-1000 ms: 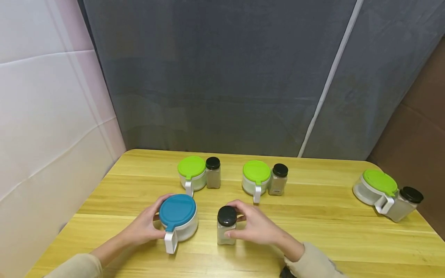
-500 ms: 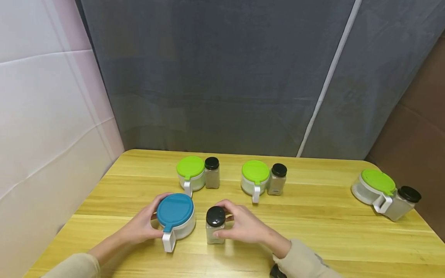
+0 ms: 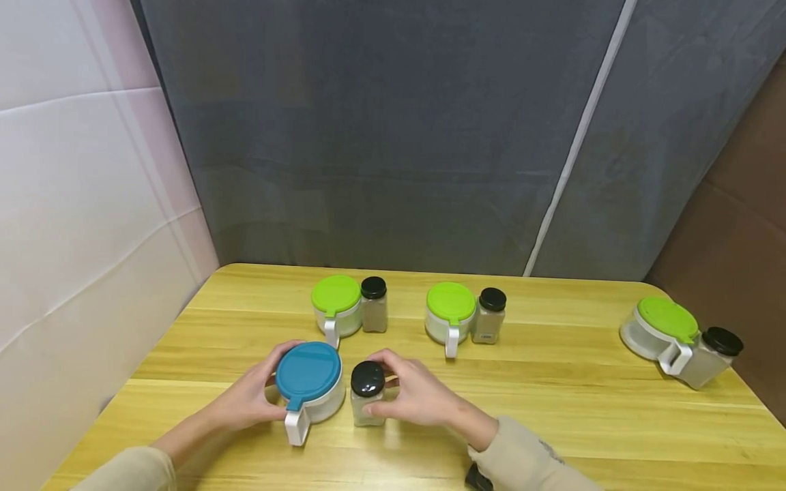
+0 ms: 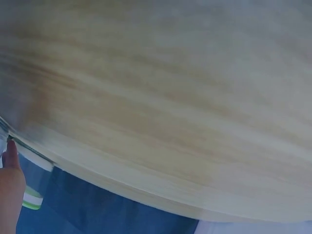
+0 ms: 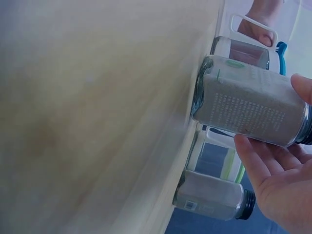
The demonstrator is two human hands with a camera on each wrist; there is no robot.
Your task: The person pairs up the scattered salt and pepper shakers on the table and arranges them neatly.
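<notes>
On the left of the table, my left hand (image 3: 248, 395) grips the side of a round clear seasoning jar with a blue lid (image 3: 309, 372), its white handle pointing toward me. Just right of that jar, my right hand (image 3: 417, 392) holds a square glass spice jar (image 3: 368, 402) with a black lid, thumb in front and fingers behind. Both jars stand upright, with a narrow gap between them. The right wrist view shows printed text on the spice jar (image 5: 248, 100) and the blue-lidded jar beyond it. Only part of the left hand (image 4: 10, 187) enters the left wrist view.
Behind the hands stand two green-lidded handled jars (image 3: 336, 296) (image 3: 451, 303), each beside a black-lidded spice jar (image 3: 374, 310) (image 3: 489, 320). Another such pair, a green-lidded jar (image 3: 666, 319) and a spice jar (image 3: 706, 361), sits far right. A black object (image 3: 477, 477) lies by the right sleeve.
My right hand has moved the spice jar leftward along the table, close to the blue-lidded jar. The left hand and its jar stay nearly in place.
</notes>
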